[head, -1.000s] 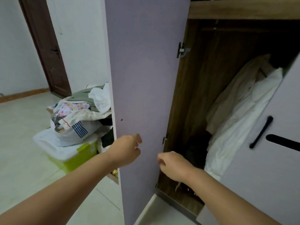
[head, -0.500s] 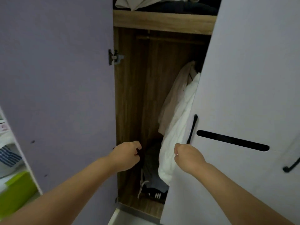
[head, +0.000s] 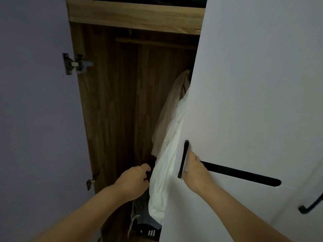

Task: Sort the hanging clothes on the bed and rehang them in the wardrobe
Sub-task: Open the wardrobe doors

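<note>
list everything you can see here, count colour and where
wardrobe: 1, brown wood inside, centre, open
left door: 1, pale purple, swung open at left
hinges: 2, metal, on the left door's inner edge
right door: 1, white, partly covering the opening
door handle: 1, black bar, on the right door's left edge
second handle: 1, black, far right
hanging rail: 1, wooden, under the top shelf
beige garment: 1, hanging at right inside
white garment: 1, hanging in front of the beige one
dark clothes: pile, wardrobe floor
left hand: beside the white garment, fingers loosely curled
right hand: at the door handle
</note>
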{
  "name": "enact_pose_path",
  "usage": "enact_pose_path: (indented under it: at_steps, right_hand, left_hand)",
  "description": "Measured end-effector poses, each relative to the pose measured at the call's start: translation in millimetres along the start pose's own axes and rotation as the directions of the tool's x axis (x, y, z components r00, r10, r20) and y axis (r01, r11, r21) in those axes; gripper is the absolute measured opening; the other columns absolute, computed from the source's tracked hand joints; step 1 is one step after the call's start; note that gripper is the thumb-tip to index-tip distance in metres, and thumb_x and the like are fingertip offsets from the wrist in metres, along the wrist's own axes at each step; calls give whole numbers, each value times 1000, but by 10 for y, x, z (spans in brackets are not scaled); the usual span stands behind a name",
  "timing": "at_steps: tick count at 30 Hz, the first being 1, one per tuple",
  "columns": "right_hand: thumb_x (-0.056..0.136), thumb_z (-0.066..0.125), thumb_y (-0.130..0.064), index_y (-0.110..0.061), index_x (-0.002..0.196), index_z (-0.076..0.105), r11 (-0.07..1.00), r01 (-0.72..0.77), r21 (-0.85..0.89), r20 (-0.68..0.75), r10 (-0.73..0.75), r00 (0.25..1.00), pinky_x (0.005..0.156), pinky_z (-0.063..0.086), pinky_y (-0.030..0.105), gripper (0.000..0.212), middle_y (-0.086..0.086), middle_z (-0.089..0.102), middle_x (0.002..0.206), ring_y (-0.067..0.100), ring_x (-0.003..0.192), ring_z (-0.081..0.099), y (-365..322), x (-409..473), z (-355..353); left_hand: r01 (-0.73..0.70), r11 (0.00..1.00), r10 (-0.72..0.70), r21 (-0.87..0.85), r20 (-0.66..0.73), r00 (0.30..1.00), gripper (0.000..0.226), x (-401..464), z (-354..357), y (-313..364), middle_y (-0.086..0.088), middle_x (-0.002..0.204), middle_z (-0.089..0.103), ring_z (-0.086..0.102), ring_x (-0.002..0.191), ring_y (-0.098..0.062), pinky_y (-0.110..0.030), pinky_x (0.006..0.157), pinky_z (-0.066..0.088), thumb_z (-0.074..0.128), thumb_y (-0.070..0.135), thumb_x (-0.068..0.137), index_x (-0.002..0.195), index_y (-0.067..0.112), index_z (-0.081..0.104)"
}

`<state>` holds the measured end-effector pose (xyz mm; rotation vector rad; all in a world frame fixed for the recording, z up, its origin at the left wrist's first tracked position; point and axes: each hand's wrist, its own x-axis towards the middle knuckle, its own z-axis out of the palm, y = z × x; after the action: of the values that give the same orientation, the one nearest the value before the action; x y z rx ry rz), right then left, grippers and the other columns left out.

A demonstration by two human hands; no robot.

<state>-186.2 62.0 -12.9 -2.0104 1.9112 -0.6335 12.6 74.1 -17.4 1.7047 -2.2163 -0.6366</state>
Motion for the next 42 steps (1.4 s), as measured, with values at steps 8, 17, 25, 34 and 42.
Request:
enact_pose_path:
  at_steps: [8,17,25,34,42]
  right_hand:
    - [83,56,1,-17,120,38,903,-127,411,24,128,991,71,49,24,46,-8,49,85,6,74,51,81,219,199]
    - [82,58,1,-29,107,26,921,-198,335,-72,235,969,65,49,25,51,-5,44,78,9,66,48,-118,-219,277]
    - [87,61,-13,-22,139,24,915,-315,250,-158,360,919,80,56,35,65,5,61,101,20,89,62,-303,-949,305]
    - [86,64,-25,-17,132,33,914,-373,159,-174,398,901,72,47,15,56,-10,56,102,6,85,54,-297,-1878,48]
    - [82,69,-31,-30,102,31,861,-480,165,-194,506,841,73,44,21,43,-8,53,100,11,81,55,19,-2639,-223]
  left_hand:
    - [-25,999,25,20,14,1000,46,226,-8,-107,0,129,51,54,110,-11,-17,90,45,47,16,96,140,19,33]
    - [-205,978,200,49,93,975,42,308,-189,-231,-4,119,58,58,102,-16,-31,91,49,48,15,94,135,17,39]
    - [-348,935,332,70,177,927,45,181,-160,-320,-3,129,52,54,112,-16,-31,97,47,51,21,93,137,20,38]
    - [-500,861,466,94,248,849,44,-68,-44,57,-3,129,53,55,110,-16,-22,91,43,49,26,95,137,18,37]
    - [-601,796,564,75,270,780,46,-335,242,634,-5,124,54,54,109,-15,-19,87,40,53,20,93,136,12,37]
